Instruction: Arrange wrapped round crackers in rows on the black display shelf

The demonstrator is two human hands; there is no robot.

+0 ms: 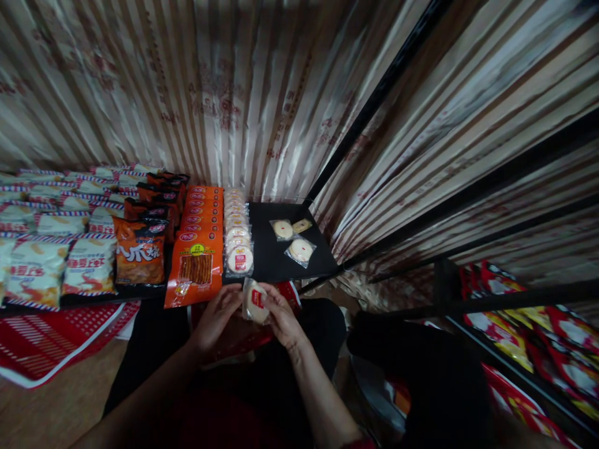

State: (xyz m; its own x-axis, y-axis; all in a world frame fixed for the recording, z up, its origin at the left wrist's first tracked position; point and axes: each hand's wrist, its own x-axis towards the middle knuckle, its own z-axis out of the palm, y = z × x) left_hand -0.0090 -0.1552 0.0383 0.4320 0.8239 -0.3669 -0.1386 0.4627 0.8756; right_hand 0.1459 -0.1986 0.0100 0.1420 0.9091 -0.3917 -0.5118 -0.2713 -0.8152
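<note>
Over my lap, in front of the shelf's edge, is a clear packet of round white rice crackers (253,307) with a red label. My right hand (282,317) grips its right side, thumb across the front. The fingers of my left hand (219,317) are drawn together at its left edge. Just beyond stands a row of similar rice cracker packets (239,259), lined up toward the back. Two more round cracker packets (300,251) and a small yellowish packet (302,226) lie loose on the black shelf (271,269) to the right.
Left of the crackers are orange snack packs (194,268), orange-black bags (139,252) and several white shrimp-snack bags (88,265). Red baskets (60,343) sit below. Black frame bars (374,106) cross before pleated curtains (224,93). More red bags (500,340) lie at right.
</note>
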